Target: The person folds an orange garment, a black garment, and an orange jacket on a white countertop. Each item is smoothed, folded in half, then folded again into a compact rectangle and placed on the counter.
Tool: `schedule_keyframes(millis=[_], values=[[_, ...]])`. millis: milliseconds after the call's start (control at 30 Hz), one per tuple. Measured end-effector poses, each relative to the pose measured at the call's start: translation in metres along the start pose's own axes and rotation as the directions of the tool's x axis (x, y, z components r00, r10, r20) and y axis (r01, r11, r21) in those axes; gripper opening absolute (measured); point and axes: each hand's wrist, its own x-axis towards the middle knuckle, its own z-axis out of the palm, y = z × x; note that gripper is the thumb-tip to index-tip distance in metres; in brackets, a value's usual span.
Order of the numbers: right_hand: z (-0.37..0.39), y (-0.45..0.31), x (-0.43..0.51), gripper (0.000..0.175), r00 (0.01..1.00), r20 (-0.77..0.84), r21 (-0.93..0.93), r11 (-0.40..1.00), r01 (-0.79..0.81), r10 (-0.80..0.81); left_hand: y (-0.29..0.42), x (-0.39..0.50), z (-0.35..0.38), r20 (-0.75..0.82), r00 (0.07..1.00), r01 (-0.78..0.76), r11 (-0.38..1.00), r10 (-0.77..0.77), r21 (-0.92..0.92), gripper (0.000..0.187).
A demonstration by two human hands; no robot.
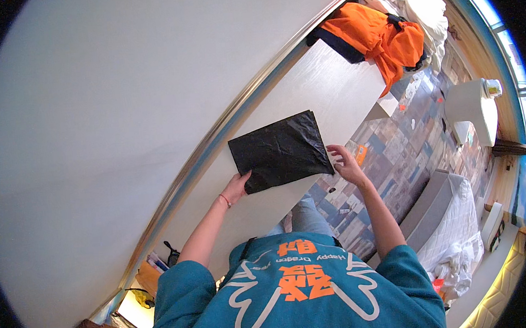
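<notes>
A flat, rectangular black plastic bag (pixel 282 151) lies over the white tabletop (pixel 326 84), its surface shiny and slightly creased. At its near left corner my left hand (pixel 236 188) grips it, thumb on top and the fingers hidden beneath. Beyond the bag's right edge is my right hand (pixel 347 165), fingers apart and curled, close to the near right corner. No part of the bag is seen between those fingers. Whether the bag's middle rests on the tabletop or is slightly raised, I cannot tell.
Orange and dark clothing (pixel 363 33) is heaped at the table's far end, beside white fabric (pixel 416 2). A wall (pixel 104 120) runs along the left. Right of the table, small scraps lie on the patterned floor (pixel 395 154), near a white chair (pixel 467 106) and a plastic-covered grey cushioned piece (pixel 449 210).
</notes>
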Motion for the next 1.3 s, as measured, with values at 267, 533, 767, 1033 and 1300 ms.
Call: schedule_keyframes(millis=[267,533,767,1033,1300], values=[[-0.008,0.019,0.047,0.041,0.903,0.388,0.391,0.855,-0.341,0.183,0.003,-0.006,0.0,0.113,0.984,-0.095,0.944,0.137,-0.316,0.062],[0.023,0.005,0.049,0.038,0.99,-0.005,-0.063,0.988,-0.14,0.14,0.011,-0.015,0.016,-0.045,0.976,-0.214,0.906,0.212,-0.365,0.058],[0.043,-0.014,0.059,0.039,0.96,-0.276,-0.396,0.916,-0.065,-0.052,-0.025,0.019,-0.017,-0.374,0.826,-0.281,0.883,0.423,0.377,0.06],[0.05,-0.018,0.071,0.036,0.958,-0.283,-0.532,0.839,-0.116,-0.048,-0.008,0.002,0.003,-0.503,0.629,-0.162,0.733,0.592,0.66,0.057],[0.05,-0.018,0.071,0.035,0.96,-0.277,-0.561,0.819,-0.121,-0.048,0.02,-0.029,0.02,-0.395,0.409,-0.008,0.435,0.823,0.9,0.036]])
